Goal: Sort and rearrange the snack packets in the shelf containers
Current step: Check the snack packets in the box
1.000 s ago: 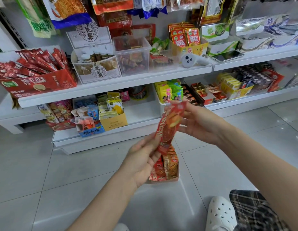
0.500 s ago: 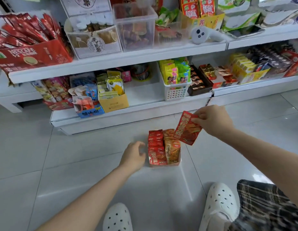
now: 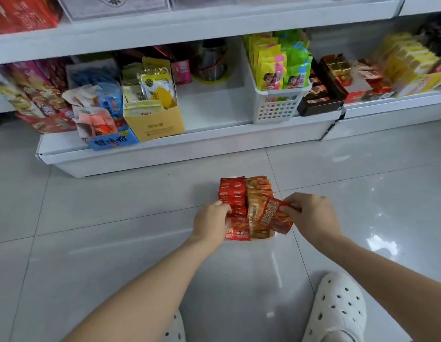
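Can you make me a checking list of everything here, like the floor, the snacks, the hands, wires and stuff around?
Surface: pale glossy floor tiles.
Job's things: small tray on the floor, with a row of red packets beside a row of orange packets.
Clutter: nothing seen.
Hands: left hand rests at the tray's red side; right hand pinches a loose red packet over the tray.
Cables: nothing seen.
Surroundings: white shelf with a yellow box and a white basket; white clogs.
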Demonstrator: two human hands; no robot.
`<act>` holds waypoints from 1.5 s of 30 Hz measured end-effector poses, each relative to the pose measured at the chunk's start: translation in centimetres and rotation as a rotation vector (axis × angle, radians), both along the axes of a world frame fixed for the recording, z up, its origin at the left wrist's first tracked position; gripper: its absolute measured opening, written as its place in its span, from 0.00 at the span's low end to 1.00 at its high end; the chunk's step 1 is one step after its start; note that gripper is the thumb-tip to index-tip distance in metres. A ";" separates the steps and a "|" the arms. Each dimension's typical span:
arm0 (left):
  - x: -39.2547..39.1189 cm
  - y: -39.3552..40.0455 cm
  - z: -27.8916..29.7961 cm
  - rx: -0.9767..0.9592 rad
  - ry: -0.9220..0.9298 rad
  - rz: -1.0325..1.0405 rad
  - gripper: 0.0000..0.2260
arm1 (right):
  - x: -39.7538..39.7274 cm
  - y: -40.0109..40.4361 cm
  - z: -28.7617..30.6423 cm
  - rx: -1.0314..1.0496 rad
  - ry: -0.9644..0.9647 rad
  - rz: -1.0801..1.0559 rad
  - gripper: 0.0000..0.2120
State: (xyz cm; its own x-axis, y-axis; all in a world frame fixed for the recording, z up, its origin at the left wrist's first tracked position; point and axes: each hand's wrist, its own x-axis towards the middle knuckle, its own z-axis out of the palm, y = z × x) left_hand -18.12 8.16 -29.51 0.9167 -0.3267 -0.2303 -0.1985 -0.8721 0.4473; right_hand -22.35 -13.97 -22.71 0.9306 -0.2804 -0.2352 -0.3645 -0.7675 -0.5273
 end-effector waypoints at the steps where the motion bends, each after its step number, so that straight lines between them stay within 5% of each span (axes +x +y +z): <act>1: -0.1 -0.1 -0.6 0.013 -0.011 -0.011 0.09 | 0.0 0.1 -0.3 -0.006 0.004 0.006 0.02; 13: -4.4 1.5 -2.8 -0.064 -0.158 -0.096 0.03 | -0.3 2.5 -1.2 0.022 -0.109 0.159 0.04; 20: -5.3 2.6 -2.2 -0.209 -0.083 0.022 0.03 | -0.5 7.1 -6.8 0.024 0.150 0.380 0.11; 33: -3.9 2.7 -3.2 -0.376 0.057 0.083 0.11 | -0.5 7.1 -7.8 0.227 0.191 0.310 0.08; 40: -4.1 2.9 -3.8 -0.399 0.055 0.050 0.15 | 0.9 5.6 -8.6 0.165 0.141 0.003 0.09; 45: -4.3 3.4 -4.5 -0.325 -0.011 -0.049 0.05 | 1.4 7.7 -10.6 0.091 0.148 0.017 0.08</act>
State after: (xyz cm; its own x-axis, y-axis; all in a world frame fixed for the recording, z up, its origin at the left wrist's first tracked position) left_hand -22.40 11.53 -34.03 0.8998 -0.4253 -0.0968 -0.2432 -0.6734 0.6982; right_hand -20.97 -6.30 -33.29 0.8885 -0.2360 -0.3936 -0.4304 -0.7262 -0.5361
